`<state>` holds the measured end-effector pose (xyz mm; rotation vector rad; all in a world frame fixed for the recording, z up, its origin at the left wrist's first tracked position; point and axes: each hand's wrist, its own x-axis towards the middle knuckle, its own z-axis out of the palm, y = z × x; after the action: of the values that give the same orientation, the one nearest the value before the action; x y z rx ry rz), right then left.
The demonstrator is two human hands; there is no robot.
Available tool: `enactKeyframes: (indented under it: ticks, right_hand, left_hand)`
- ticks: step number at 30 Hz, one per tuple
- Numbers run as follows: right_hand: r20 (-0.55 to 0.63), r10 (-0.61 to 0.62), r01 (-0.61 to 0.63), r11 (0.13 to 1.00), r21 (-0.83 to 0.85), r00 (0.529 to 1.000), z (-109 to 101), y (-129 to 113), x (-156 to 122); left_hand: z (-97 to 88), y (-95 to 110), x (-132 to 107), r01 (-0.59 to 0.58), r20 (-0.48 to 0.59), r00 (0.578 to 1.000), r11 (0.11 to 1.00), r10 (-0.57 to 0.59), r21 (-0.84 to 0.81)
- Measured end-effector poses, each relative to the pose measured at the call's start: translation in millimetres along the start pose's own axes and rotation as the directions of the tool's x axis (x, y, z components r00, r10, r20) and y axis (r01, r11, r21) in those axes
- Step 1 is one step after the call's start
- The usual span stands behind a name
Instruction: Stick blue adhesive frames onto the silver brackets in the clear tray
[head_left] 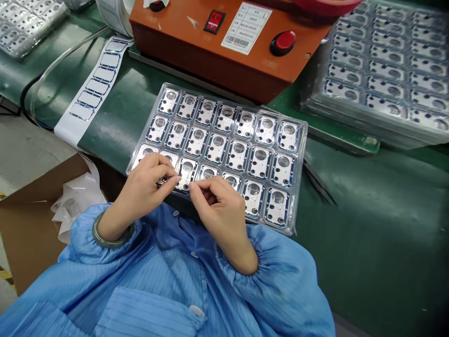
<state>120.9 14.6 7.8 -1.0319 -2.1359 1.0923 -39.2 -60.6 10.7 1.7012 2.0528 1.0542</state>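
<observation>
Head view: fingers [171,180] of left hand [142,192] and right hand [219,208] pinched closed on a small metal plate [185,173], nearest row of a clear plastic tray [302,140]; risk of a bent plate from a slipped pinch.

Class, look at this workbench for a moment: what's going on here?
A person in a blue striped smock is working at a green mat. Their left hand and right hand pinch a small metal plate in the front row of a clear plastic tray filled with similar plates. More filled trays are stacked to the right, behind which sits an orange control box.
</observation>
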Motion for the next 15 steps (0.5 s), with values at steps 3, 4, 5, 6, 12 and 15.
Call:
enactKeyframes:
  ticks: [3,4,5,6,12,15]
  right_hand:
    - [0.009,-0.029,0.029,0.999,-0.034,1.000,-0.2,-0.1,0.8]
    - [0.012,-0.040,0.041,0.998,-0.043,0.999,-0.2,0.2,1.0]
    - [0.014,-0.049,0.050,0.997,-0.052,0.999,-0.1,0.8,1.1]
    - [0.015,-0.054,0.055,0.997,-0.059,0.998,0.1,1.5,1.1]
    - [0.006,-0.071,0.072,0.995,-0.073,0.997,1.9,3.8,0.4]
    - [-0.004,-0.073,0.072,0.994,-0.087,0.997,2.4,3.2,0.5]
  left_hand:
    - [0.1,-0.2,0.9,-0.006,0.008,1.000,1.000,0.006,0.018]
    - [0.2,-0.3,1.2,-0.007,0.010,1.000,1.000,0.007,0.019]
    - [0.2,-0.3,1.4,-0.009,0.011,1.000,1.000,0.009,0.017]
    - [0.3,-0.4,1.6,-0.011,0.012,1.000,1.000,0.011,0.015]
    - [-0.5,-0.8,1.6,-0.004,0.026,1.000,1.000,0.003,0.024]
    - [-1.0,-0.1,1.9,-0.005,0.030,1.000,1.000,0.005,0.023]
